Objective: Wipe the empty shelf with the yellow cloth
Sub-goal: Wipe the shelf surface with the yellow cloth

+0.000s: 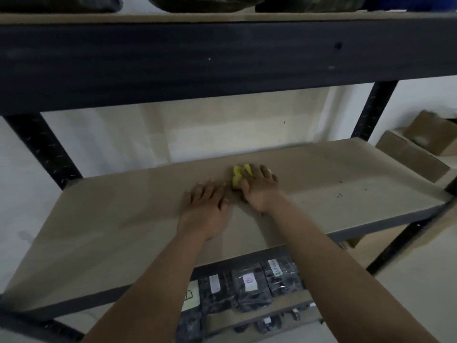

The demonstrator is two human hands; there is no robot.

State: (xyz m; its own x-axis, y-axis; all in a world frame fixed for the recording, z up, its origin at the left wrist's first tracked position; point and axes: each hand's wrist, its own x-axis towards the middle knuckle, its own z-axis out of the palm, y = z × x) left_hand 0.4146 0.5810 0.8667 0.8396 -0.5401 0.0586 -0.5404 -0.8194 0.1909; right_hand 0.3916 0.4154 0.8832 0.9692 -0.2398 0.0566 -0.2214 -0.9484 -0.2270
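the empty shelf (111,243) — a bare brown board in a dark metal rack — spans the view, with a few dark specks toward its right end. we judge the wiping step to be under way near the board's middle. our left hand (205,206) lies flat, fingers spread, on the board just left of our right hand (259,186), whose fingers curl over the bunched yellow cloth (238,175) and press it down. the next move, we judge, calls for sweeping the cloth right toward the specks. on the tier below — labelled dark packets (249,285) in rows; their contents cannot be made out.
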